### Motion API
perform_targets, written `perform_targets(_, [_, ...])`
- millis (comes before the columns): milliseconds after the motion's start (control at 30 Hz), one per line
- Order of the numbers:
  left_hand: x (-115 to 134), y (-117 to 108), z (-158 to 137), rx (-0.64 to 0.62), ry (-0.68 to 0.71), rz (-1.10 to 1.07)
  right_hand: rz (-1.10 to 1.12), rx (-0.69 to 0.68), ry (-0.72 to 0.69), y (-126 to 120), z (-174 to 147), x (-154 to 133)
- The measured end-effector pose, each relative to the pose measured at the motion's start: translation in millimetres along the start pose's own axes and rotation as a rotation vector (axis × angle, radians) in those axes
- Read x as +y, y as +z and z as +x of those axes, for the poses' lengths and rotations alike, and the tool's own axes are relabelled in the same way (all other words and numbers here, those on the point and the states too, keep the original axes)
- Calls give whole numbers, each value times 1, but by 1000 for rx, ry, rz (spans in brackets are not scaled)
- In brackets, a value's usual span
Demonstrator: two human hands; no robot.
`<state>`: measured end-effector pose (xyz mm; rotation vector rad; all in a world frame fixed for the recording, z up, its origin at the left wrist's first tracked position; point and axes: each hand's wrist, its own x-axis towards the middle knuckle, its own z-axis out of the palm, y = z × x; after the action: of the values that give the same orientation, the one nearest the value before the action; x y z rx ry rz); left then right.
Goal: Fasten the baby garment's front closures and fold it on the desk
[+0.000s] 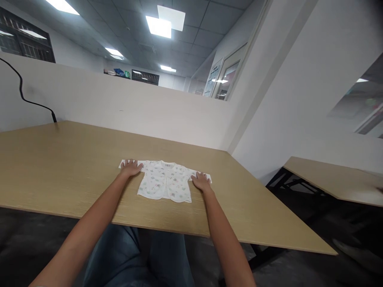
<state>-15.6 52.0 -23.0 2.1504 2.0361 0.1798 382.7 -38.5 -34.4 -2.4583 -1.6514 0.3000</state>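
A small white baby shirt (166, 181) with a scattered pastel print lies flat on the wooden table, its sleeves stretched out to both sides and its neckline away from me. Down its front runs a seam or opening. My left hand (131, 168) rests on the left sleeve, fingers spread and laid flat. On the right sleeve lies my right hand (201, 181), also flat with the fingers apart. Both sleeve ends show a little past my fingers.
The wooden table (89, 147) reaches a low white partition (134, 107) at the back. A black cable (38, 104) comes down at the far left. At the right stands a second table (335, 179) beyond a white wall (284, 99).
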Motion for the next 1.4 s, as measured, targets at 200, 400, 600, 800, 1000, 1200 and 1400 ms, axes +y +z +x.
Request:
perform_targets(200, [-1, 3, 2, 15, 0, -1, 4, 8, 3, -1, -2, -1])
perform_targets(400, [-1, 5, 4, 20, 3, 7, 7, 3, 0, -1, -3, -2])
perform_targets(600, [0, 7, 4, 24, -2, 1, -5, -4, -12, -2, -3, -2])
perform_targets(800, [2, 9, 3, 21, -2, -3, 1, -3, -6, -3, -5, -4])
perform_targets(1000, [2, 11, 2, 42, 3, -3, -4, -7, -19, -2, -4, -3])
perform_targets(1200, [3, 11, 2, 47, 1, 11, -16, -2, -23, -1, -2, -3])
perform_targets(1400, [4, 8, -1, 34, -10, 4, -9, 4, -30, 0, -2, -3])
